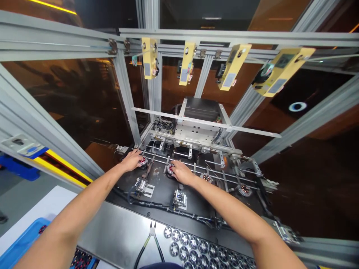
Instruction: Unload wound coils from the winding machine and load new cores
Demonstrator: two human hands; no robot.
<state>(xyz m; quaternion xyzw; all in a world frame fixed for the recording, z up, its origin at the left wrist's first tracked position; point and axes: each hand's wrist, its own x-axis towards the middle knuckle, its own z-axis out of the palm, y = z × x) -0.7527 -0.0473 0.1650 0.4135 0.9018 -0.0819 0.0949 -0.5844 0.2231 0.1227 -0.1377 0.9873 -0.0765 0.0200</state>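
Reaching into the machine, my left hand (132,160) has its fingers closed round the edge of a round motor stator (143,161) with red parts on its face. My right hand (181,172) grips a second red-faced stator (169,169) in the fixture row, with fingertips on its right side. Two more stators, one with dark copper windings (206,177) and another with copper coils (244,189), sit farther right along the same metal rails (193,164). My fingers partly cover the two held stators.
Cutting pliers (152,231) lie on the steel ledge (120,228) beside rows of round metal parts (193,243). A blue tray (19,243) is at lower left. Small clamps (180,198) and cables stand before the rails. Yellow units (228,69) hang from the frame overhead.
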